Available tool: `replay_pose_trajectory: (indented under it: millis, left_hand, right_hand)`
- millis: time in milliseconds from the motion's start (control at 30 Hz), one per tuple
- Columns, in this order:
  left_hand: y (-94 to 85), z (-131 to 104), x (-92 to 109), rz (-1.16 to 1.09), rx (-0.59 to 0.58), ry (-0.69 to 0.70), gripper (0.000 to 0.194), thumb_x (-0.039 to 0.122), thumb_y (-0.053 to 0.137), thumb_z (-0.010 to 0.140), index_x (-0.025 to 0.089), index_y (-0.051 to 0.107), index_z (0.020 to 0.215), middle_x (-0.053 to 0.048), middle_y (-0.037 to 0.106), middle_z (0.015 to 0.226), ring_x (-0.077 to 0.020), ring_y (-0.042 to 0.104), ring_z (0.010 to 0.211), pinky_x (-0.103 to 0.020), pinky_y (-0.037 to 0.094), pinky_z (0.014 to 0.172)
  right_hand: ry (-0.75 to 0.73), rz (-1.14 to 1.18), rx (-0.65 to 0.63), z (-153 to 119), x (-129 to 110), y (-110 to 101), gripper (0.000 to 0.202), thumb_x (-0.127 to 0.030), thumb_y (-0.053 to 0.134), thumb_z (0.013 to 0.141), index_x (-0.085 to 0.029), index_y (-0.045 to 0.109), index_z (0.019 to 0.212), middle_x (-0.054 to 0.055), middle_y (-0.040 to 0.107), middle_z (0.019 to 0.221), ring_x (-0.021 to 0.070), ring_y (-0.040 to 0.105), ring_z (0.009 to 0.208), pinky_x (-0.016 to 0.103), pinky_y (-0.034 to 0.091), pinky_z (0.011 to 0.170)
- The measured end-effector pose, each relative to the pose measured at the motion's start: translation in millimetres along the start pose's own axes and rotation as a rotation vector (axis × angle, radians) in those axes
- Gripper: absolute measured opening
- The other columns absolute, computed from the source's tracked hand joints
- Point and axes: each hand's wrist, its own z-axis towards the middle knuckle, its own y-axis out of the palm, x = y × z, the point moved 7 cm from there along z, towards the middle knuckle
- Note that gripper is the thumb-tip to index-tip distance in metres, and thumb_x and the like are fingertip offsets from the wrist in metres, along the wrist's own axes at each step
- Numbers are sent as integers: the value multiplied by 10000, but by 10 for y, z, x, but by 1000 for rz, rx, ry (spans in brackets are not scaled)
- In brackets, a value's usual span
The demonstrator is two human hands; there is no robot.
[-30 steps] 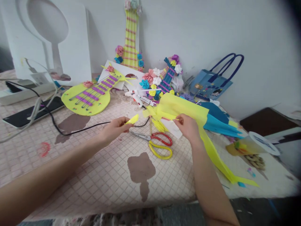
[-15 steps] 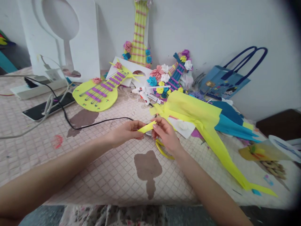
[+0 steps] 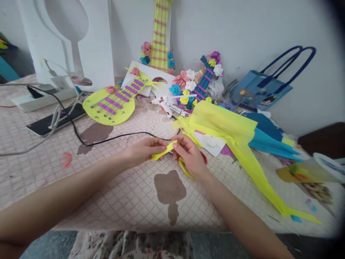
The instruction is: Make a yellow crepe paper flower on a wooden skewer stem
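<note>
Both hands meet over the table (image 3: 121,205), and between them is the yellow strip (image 3: 163,152)! The left hand (image 3: 147,151) pinches its lower end, thumb below and fingers above; the right hand (image 3: 190,155) grips the upper end between thumb and fingertips. The strip slants up toward the right hand, lifted in front of the person.

Partly hidden by that right hand, here are the scissors (image 3: 185,169), a yellow loop and a bit of red handle peeking out. Just beyond, the big yellow sheet (image 3: 223,117) sprawls to the right, its long tail running toward the table's near edge, with a piece of white paper (image 3: 211,143) beside it.

Behind the hands lies the glue gun (image 3: 165,105), and a black cord (image 3: 126,135) snakes across from the left. Over to the left, a yellow paper guitar (image 3: 110,108) lies with purple bars across its strings. At the back right stands a blue bag (image 3: 260,90), handles up, near the wall.
</note>
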Motion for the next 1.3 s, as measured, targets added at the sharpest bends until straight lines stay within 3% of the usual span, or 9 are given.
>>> replay_pose_trajectory:
  millis: [133, 400, 667, 800, 967, 1100, 1233, 1300]
  left_hand:
    - [36, 6, -26, -105, -51, -38, 255, 349, 706, 736, 137, 607, 836, -20, 604, 738, -72, 510, 585, -212, 403, 559]
    - [0, 6, 2, 128, -23, 64, 301, 446, 575, 837, 145, 593, 829, -25, 629, 747, -91, 534, 612, -204, 354, 519]
    - [21, 2, 3, 98, -75, 51, 248, 381, 616, 825, 136, 639, 851, -36, 669, 774, -91, 584, 641, -209, 428, 580]
    - [-5, 21, -76, 13, -63, -7, 296, 419, 618, 817, 134, 632, 896, -72, 698, 876, -130, 650, 728, -248, 494, 674]
    - [-100, 48, -70, 137, 49, 33, 313, 424, 680, 755, 123, 601, 786, -73, 706, 791, -143, 658, 676, -230, 486, 605]
    - [-234, 54, -16, 95, 172, 77, 294, 403, 669, 761, 124, 580, 779, -72, 702, 766, -133, 642, 650, -236, 478, 616]
    - [-353, 71, -6, 26, 251, 118, 283, 406, 640, 785, 131, 575, 790, -68, 686, 794, -117, 615, 649, -187, 390, 518]
    - [-396, 83, -18, -31, 286, 126, 275, 399, 647, 779, 134, 575, 789, -53, 669, 765, -105, 591, 630, -178, 353, 485]
  right_hand:
    - [26, 18, -8, 8, 28, -4, 251, -396, 641, 782, -226, 550, 944, -64, 509, 633, 75, 488, 502, 212, 418, 474]
    - [44, -45, 67, -10, 63, -50, 268, -451, 645, 775, -210, 528, 781, -76, 476, 523, 63, 406, 417, 201, 310, 401]
    - [63, -47, 47, -1, 104, -52, 265, -456, 621, 801, -206, 534, 787, -79, 457, 518, 52, 375, 408, 190, 277, 391]
    - [72, -17, 45, 2, 146, -33, 258, -443, 618, 807, -204, 525, 791, -85, 448, 509, 47, 366, 408, 185, 266, 396]
    - [46, -121, 64, 19, 79, -89, 262, -460, 576, 827, -207, 514, 796, -75, 460, 542, 59, 390, 423, 196, 292, 408]
    - [-69, -457, 111, 40, -162, -333, 241, -436, 501, 867, -213, 496, 775, -60, 464, 566, 84, 426, 473, 224, 334, 472]
    - [16, -1105, -163, -5, -171, -380, 170, -353, 613, 786, -212, 519, 765, -27, 559, 660, 121, 496, 589, 247, 312, 537]
    - [71, -1285, -248, -55, -141, -389, 183, -324, 646, 759, -214, 514, 821, -8, 589, 759, 145, 532, 672, 251, 315, 565]
